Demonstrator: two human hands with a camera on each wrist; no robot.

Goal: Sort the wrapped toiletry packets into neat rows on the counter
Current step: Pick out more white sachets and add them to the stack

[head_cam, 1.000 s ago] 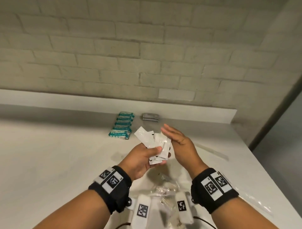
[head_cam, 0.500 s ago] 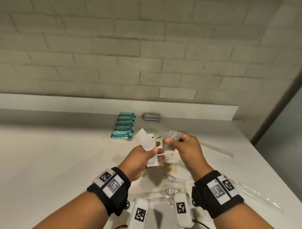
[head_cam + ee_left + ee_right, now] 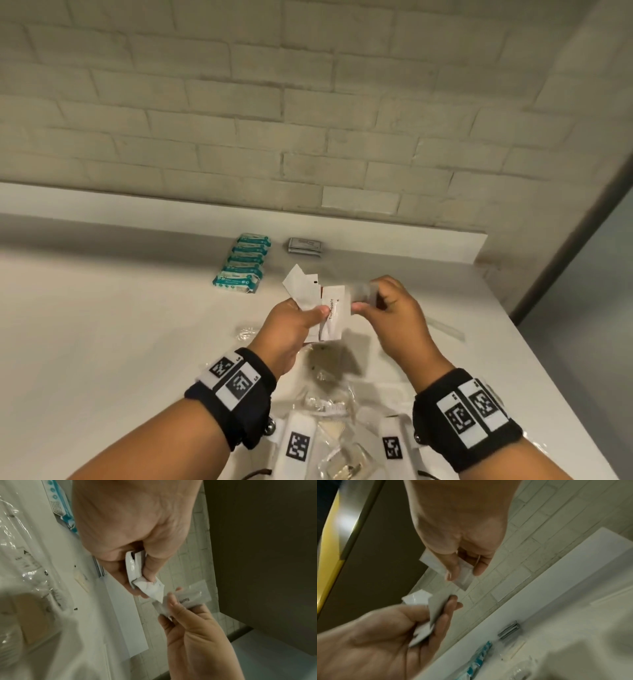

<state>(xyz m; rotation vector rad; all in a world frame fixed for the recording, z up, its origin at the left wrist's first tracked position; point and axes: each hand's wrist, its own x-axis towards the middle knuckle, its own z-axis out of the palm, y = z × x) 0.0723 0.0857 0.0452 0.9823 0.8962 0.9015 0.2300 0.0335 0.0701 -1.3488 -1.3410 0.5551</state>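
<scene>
Fingers point(image 3: 383, 291) of our right hand point(image 3: 397, 315) pinch one clear packet point(image 3: 363, 291), drawn clear for placing; our left hand point(image 3: 291, 329) clamps the fanned white packets point(image 3: 308, 294), faces up, likely for sorting. Beyond them, teal packets point(image 3: 243, 262) line the worktop point(image 3: 102, 325).

Dim, greenish indoor light falls from overhead, so the hands throw soft shadows onto the worktop point(image 3: 102, 342) beneath them. Motion blur smears the right hand point(image 3: 394, 315). Both wrist views are soft, with brick lines bending near the edges.
</scene>
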